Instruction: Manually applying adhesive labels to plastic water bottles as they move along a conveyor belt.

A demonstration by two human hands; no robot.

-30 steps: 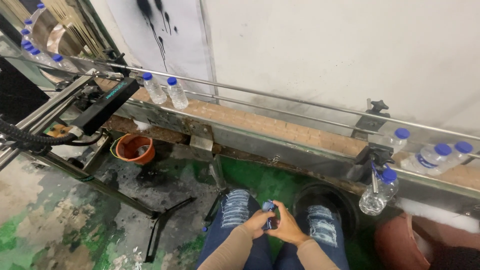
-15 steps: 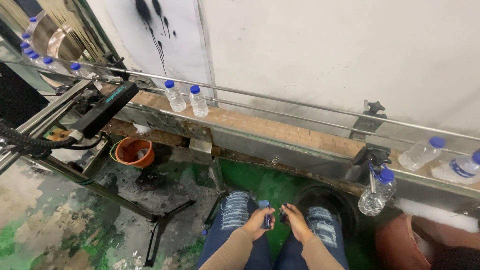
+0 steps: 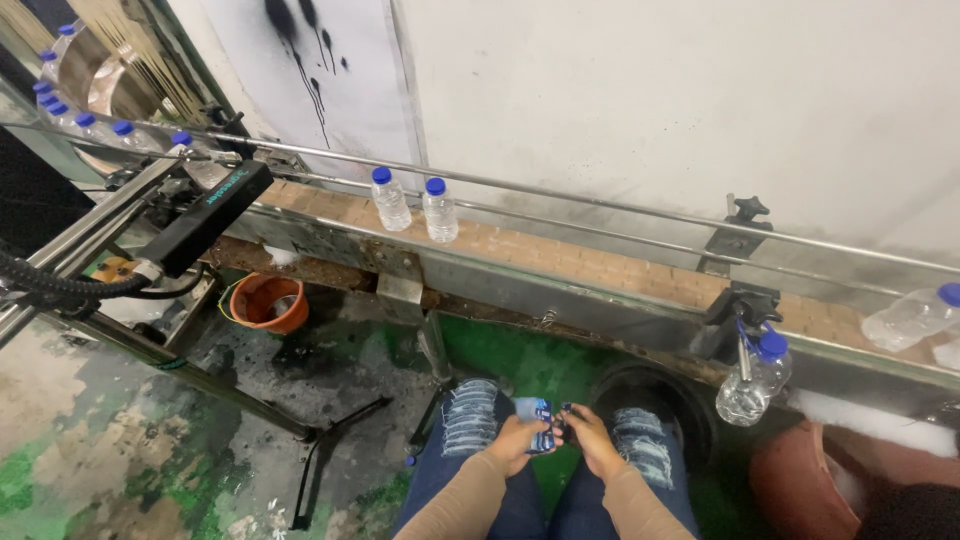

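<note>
Seated at the line, knees under the conveyor's near edge. Both hands low over the lap, between the thighs of torn blue jeans.

Left hand (image 3: 515, 442): fingers curled narrow around a small blue item (image 3: 541, 428), pale at the top; it looks like a printed label or sleeve, too small to tell for sure. Right hand (image 3: 588, 437): fingers bunched, tips meeting the same item from the other side. Whether it grips or only touches, cannot tell. The item sits in the lap, well below the belt.

Conveyor (image 3: 600, 268): tan slat belt between steel rails, running from far left to right edge.
- Two clear bottles with blue caps stand upright side by side mid-belt, left bottle (image 3: 389, 199) and right bottle (image 3: 439, 210), neither showing a coloured band.
- A queue of capped bottles (image 3: 95, 125) at the far-left end near the curved feed.
- One bottle lying tilted (image 3: 912, 316) at the right end.
- One capped bottle hanging (image 3: 752, 380) off a clamp at the near edge, right of the knees.

Judgement on progress: the item is in hand and appears mid-handling; it is on no bottle. The bottles in view look bare, so most of the work seems left.

Orange bucket (image 3: 268, 300) on the stained floor, left.
</note>
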